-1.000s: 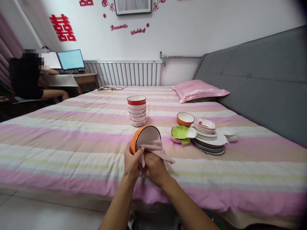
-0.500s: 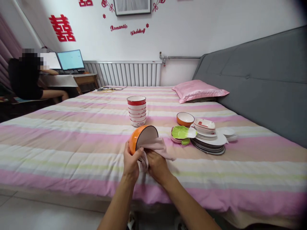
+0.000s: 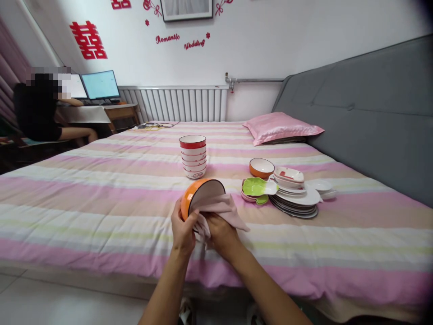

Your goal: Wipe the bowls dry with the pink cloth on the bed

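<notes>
The left hand has its grip closed on an orange bowl, thumb over the near rim and fingers round the outside. The bowl is held up above the near part of the bed, tipped on its side so that its white inside faces right. The right hand grips a pale pink cloth at the bowl's mouth; part of the cloth lies against the inside, and the rest drapes over the hand — its fingertips are hidden.

Just beyond the held bowl stands an upright stack of white and red bowls. To the right, a second orange bowl sits upright behind green leaf-shaped dishes, next to a pile of plates topped by small patterned dishes. A pink pillow lies farther back, near the grey headboard. At far left, a person in black sits at a desk with two monitors.
</notes>
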Available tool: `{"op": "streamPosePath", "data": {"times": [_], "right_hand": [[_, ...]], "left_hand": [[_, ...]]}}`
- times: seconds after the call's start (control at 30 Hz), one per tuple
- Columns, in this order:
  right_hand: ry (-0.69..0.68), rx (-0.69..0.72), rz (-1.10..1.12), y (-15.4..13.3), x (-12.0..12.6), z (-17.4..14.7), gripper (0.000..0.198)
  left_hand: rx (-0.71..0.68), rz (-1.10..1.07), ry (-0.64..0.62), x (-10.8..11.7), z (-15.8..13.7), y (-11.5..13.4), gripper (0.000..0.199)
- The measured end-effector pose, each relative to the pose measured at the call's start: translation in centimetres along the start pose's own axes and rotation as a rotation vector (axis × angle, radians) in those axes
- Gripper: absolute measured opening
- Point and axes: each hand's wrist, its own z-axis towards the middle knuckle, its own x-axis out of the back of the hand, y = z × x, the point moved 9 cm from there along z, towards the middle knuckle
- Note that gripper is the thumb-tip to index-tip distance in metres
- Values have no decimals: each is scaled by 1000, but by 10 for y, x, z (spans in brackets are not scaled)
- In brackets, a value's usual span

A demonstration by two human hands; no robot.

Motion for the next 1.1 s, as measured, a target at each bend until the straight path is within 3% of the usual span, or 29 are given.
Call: {"op": "streamPosePath", "data": {"times": [0.07, 0.2, 0.47, 0.63, 0.77, 0.93, 1.1], "right_hand": [[-58, -77, -129, 13, -4, -3, 43], [-96, -169, -240, 28, -7, -8, 45], [65, -92, 133, 8, 2, -3, 36], [67, -48, 243, -3, 3, 0, 42], [-3, -35, 147, 1, -3, -3, 46], [-148, -186, -78, 25, -7, -10, 47], [-127, -172, -124, 28, -3, -11, 44]], "left_hand": [[-16, -64, -58, -2, 3, 2, 47], [103, -96, -71, 0, 5, -9, 51], [97, -70, -26, -10, -5, -18, 53], [110, -93, -2, -11, -6, -20, 42], [116, -110, 2, -3, -1, -23, 37], [113, -62, -32, 3, 6, -20, 40], [213, -40, -50, 2, 3, -25, 44]]}}
